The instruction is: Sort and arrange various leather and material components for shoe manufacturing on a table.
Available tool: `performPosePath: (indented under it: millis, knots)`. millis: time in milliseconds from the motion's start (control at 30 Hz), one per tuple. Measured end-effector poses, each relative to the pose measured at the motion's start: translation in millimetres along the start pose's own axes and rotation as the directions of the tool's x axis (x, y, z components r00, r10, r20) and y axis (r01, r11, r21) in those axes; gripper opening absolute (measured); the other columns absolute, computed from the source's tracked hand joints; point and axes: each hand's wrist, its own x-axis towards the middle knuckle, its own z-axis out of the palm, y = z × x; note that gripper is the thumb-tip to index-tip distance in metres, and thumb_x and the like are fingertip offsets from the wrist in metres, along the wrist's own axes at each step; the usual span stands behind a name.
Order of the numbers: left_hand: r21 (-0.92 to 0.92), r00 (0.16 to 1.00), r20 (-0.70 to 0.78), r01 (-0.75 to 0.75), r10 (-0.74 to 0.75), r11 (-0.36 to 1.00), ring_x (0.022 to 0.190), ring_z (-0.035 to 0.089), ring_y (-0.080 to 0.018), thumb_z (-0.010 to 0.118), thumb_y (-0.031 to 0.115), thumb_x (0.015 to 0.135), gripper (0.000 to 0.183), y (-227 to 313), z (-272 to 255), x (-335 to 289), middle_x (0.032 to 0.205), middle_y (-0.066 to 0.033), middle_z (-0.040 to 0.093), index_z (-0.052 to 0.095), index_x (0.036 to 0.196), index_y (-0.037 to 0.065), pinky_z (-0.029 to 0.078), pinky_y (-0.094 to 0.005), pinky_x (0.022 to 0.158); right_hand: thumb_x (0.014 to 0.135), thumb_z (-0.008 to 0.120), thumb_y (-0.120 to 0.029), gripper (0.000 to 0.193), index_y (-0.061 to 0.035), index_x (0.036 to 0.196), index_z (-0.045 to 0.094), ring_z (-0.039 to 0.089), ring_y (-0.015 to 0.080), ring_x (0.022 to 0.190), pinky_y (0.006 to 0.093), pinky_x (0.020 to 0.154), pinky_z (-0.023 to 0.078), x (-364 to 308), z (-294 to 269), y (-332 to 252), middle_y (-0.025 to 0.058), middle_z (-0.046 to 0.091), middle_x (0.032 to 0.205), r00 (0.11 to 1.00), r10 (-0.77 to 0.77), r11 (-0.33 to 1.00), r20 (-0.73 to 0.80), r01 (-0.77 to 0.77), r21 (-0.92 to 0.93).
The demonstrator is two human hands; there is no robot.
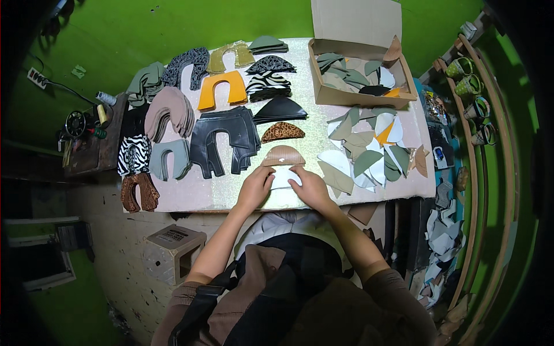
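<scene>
Near the table's front edge, my left hand [254,188] and my right hand [312,188] grip a white cut piece [283,179] from its two sides, fingers bent and thumbs on it. Just beyond my fingertips lies a brown ribbed half-moon piece [283,154]. Farther back in the same row sit half-moon stacks: leopard print [283,132], black [281,109], zebra print [269,85], dark patterned [271,64] and grey-green [268,44].
Left of my hands are stacks of U-shaped pieces, including black [231,130], orange [222,86] and pink-beige ones [169,111]. Loose half-moons [369,162] spread to the right, below an open cardboard box [363,99] of more pieces. A stool [173,254] stands on the floor.
</scene>
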Motion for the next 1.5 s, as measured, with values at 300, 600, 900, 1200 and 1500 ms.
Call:
performPosePath:
  millis: [300, 600, 900, 1200, 1500]
  knots:
    - [0.252, 0.968, 0.117, -0.245, 0.222, 0.936, 0.099, 0.053, -0.0298, 0.072, 0.028, 0.070, 0.059, -7.2, -5.3, -12.5, 0.108, -0.0122, 0.056, 0.052, 0.118, 0.002, 0.042, -0.0388, 0.084, 0.068, 0.074, -0.030, 0.060, -0.0029, 0.116, 0.052, 0.052, 0.0279, 0.094, 0.0376, 0.077, 0.045, -6.3, 2.7, -2.6, 0.0111, 0.054, 0.099, 0.957, -0.263, 0.915, -0.121, 0.208, -0.345]
    - [0.243, 0.963, 0.128, -0.264, 0.239, 0.934, 0.097, 0.054, -0.0284, 0.067, 0.016, 0.074, 0.052, -11.3, 0.4, -12.5, 0.108, -0.0115, 0.055, 0.050, 0.122, 0.005, 0.044, -0.0375, 0.084, 0.072, 0.071, -0.025, 0.054, -0.0049, 0.118, 0.052, 0.053, 0.0283, 0.098, 0.0376, 0.077, 0.047, -2.5, 1.4, 1.3, 0.0105, 0.055, 0.103, 0.980, -0.198, 0.925, 0.007, 0.189, -0.330]
    - [0.262, 0.969, 0.100, -0.246, 0.228, 0.933, 0.098, 0.054, -0.0278, 0.066, 0.016, 0.075, 0.044, -5.9, -0.4, -10.9, 0.107, -0.0113, 0.056, 0.054, 0.116, 0.004, 0.045, -0.0372, 0.083, 0.074, 0.068, -0.022, 0.044, -0.0061, 0.113, 0.056, 0.054, 0.0282, 0.097, 0.0374, 0.080, 0.047, -2.9, 0.7, 7.1, 0.0102, 0.055, 0.104, 0.964, -0.264, 0.914, -0.037, 0.237, -0.328]
    - [0.265, 0.931, -0.044, -0.339, 0.362, 0.903, 0.090, 0.057, -0.0264, 0.062, 0.014, 0.078, 0.029, 24.6, 19.3, 12.2, 0.100, -0.0085, 0.058, 0.059, 0.106, 0.006, 0.046, -0.0366, 0.076, 0.077, 0.061, -0.011, 0.027, -0.0046, 0.103, 0.059, 0.056, 0.0279, 0.089, 0.0378, 0.075, 0.048, -5.9, -25.3, 27.9, 0.0102, 0.057, 0.097, 0.925, -0.279, 0.923, -0.259, 0.184, -0.338]
    - [0.250, 0.927, -0.001, -0.363, 0.375, 0.898, 0.090, 0.057, -0.0269, 0.061, 0.011, 0.076, 0.026, 68.0, 63.3, 59.9, 0.099, -0.0091, 0.058, 0.060, 0.102, 0.006, 0.045, -0.0371, 0.077, 0.076, 0.063, -0.010, 0.024, -0.0060, 0.098, 0.054, 0.057, 0.0303, 0.091, 0.0386, 0.074, 0.048, -7.6, -68.6, 67.2, 0.0127, 0.055, 0.098, 0.928, -0.006, 0.948, -0.372, -0.113, -0.296]
